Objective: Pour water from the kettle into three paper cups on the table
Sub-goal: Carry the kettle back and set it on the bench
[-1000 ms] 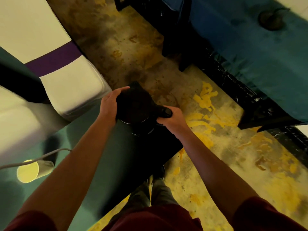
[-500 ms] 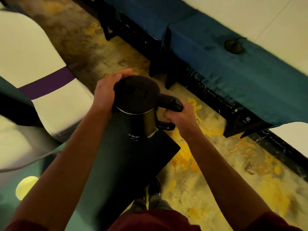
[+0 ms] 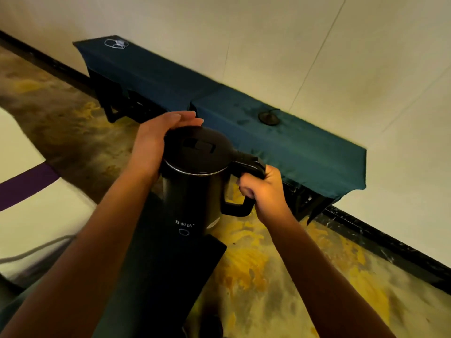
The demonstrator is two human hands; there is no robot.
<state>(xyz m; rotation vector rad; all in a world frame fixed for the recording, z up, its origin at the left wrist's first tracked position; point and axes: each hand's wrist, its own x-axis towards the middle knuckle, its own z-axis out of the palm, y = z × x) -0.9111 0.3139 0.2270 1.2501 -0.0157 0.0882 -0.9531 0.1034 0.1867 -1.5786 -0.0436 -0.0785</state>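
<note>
Kettle (image 3: pixel 195 181): black, cylindrical, lid closed, upright at frame centre; white lettering and a small ring mark low on its body. Base sits at the corner of a dark worktop (image 3: pixel 156 272); whether it rests there or is lifted just clear cannot be told.

Right hand (image 3: pixel 261 189): at 3 o'clock of the kettle, fingers curled tight around the black handle, fist fully closed on it.

Left hand (image 3: pixel 158 140): at 10 o'clock of the kettle, palm flat against the side of the lid and upper wall, fingers extended and together, reaching over the far rim; pressed on, not wrapped round.

Chair cover (image 3: pixel 31 206): white with a purple band, at 9 o'clock, just beside the worktop. A grey cable (image 3: pixel 31 252) crosses its lower part.

Bench (image 3: pixel 280 142): long, draped in dark teal cloth, against the pale wall from 11 to 3 o'clock, well apart from the kettle. On it: a round black base (image 3: pixel 268 117) with a thin cord; a coiled white item (image 3: pixel 116 43) at the far end.

Floor (image 3: pixel 268 276): mottled yellow and brown.
</note>
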